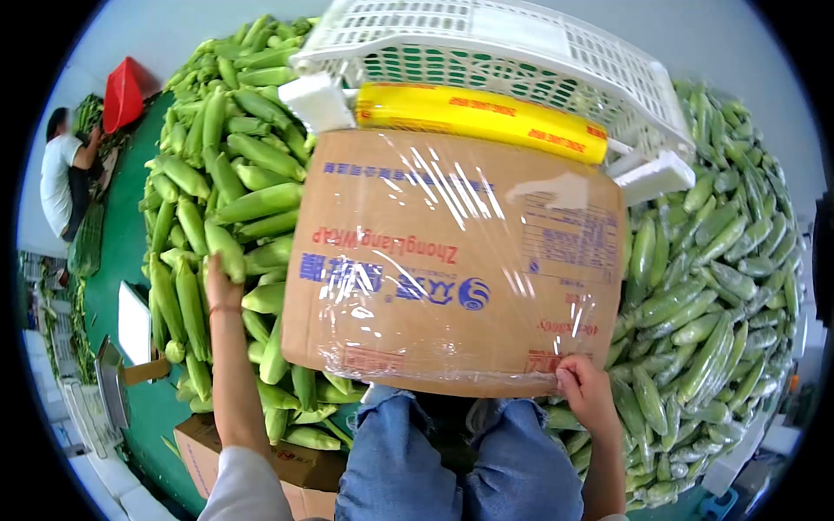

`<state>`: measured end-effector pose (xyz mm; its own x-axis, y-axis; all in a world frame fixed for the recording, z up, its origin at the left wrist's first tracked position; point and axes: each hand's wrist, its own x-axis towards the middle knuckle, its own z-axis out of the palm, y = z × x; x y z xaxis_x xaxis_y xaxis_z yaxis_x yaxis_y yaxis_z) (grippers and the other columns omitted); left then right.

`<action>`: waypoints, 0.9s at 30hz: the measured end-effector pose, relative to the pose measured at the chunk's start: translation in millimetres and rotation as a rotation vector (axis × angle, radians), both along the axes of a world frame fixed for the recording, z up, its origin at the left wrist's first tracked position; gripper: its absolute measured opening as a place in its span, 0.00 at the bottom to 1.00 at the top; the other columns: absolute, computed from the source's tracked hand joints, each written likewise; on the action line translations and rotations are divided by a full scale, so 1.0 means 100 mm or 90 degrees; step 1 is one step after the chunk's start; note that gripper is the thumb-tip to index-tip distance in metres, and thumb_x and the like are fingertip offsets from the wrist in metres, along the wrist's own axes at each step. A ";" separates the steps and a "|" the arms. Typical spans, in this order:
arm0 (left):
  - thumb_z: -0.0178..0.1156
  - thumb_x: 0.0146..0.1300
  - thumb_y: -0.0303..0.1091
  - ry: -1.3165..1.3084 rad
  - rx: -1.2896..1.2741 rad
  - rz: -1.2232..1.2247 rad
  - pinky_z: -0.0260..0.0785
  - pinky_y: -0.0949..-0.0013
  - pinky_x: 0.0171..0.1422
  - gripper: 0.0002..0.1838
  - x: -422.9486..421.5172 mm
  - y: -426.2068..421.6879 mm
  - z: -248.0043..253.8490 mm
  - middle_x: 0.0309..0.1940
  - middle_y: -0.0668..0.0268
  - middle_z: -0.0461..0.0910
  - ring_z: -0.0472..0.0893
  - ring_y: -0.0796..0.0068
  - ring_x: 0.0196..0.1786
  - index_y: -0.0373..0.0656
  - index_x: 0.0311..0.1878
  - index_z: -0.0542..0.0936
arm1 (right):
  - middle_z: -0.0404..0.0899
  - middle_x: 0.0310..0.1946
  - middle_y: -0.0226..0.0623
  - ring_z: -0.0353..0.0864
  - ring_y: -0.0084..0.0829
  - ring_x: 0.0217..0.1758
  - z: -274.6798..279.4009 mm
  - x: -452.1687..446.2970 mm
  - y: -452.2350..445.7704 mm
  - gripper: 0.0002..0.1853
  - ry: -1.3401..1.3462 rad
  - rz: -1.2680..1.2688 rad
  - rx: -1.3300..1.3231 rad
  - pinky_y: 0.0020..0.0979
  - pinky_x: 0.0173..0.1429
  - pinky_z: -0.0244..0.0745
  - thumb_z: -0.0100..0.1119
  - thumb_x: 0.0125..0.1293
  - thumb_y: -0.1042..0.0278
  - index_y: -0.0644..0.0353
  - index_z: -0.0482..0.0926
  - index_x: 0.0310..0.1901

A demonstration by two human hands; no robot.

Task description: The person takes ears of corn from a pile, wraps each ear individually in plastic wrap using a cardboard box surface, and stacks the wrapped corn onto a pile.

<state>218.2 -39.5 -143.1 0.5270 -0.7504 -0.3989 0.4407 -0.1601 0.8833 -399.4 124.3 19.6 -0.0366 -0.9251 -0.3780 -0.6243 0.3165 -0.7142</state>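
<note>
My left hand [226, 293] is closed around the lower end of a green-husked ear of corn [224, 248] at the edge of the unwrapped corn pile [261, 161]. In front of me lies a cardboard box [391, 339] with clear plastic film [469, 380] stretched across its top. My right hand [587, 392] pinches the film at the box's near right corner. The film comes from a yellow roll [482, 120], held between two white blocks along the far side of the box.
A white plastic crate [512, 61] stands behind the roll. Film-wrapped ears of corn [695, 321] are heaped at the right. An open carton [300, 464] sits by my left leg. At the far left, a person [65, 178] sits near a red container [124, 94].
</note>
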 end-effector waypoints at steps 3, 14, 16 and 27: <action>0.51 0.73 0.44 0.180 -0.207 -0.027 0.71 0.53 0.66 0.23 -0.77 0.42 0.85 0.62 0.62 0.72 0.74 0.66 0.62 0.46 0.66 0.68 | 0.79 0.25 0.40 0.80 0.34 0.28 0.03 0.04 0.01 0.06 0.005 -0.015 -0.013 0.32 0.35 0.74 0.55 0.69 0.70 0.62 0.77 0.40; 0.71 0.46 0.35 -0.866 -0.495 -0.852 0.78 0.59 0.54 0.31 -3.00 0.33 1.86 0.51 0.56 0.81 0.83 0.53 0.49 0.52 0.58 0.78 | 0.81 0.29 0.41 0.83 0.36 0.29 0.10 0.17 0.20 0.03 -0.098 -0.101 -0.088 0.36 0.35 0.77 0.54 0.68 0.72 0.61 0.75 0.38; 0.70 0.46 0.37 -0.784 -0.431 -0.937 0.78 0.58 0.54 0.32 -3.12 0.27 1.74 0.53 0.56 0.80 0.82 0.53 0.52 0.57 0.60 0.78 | 0.82 0.36 0.45 0.83 0.38 0.35 0.20 0.15 0.13 0.04 -0.491 -0.200 -0.188 0.41 0.42 0.79 0.49 0.67 0.76 0.60 0.74 0.41; 0.72 0.54 0.43 -1.059 -0.283 -0.616 0.80 0.61 0.41 0.31 -2.58 1.04 1.37 0.53 0.48 0.80 0.83 0.53 0.51 0.41 0.59 0.76 | 0.80 0.37 0.31 0.76 0.35 0.37 -0.34 0.65 -1.13 0.14 0.272 0.127 -0.575 0.37 0.41 0.67 0.58 0.63 0.54 0.56 0.79 0.40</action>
<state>-39.8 64.0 -6.5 -0.4583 -0.8569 0.2362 -0.8054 0.5127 0.2974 -334.5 11.4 -14.2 0.1816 -0.8619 0.4735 -0.8653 -0.3688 -0.3395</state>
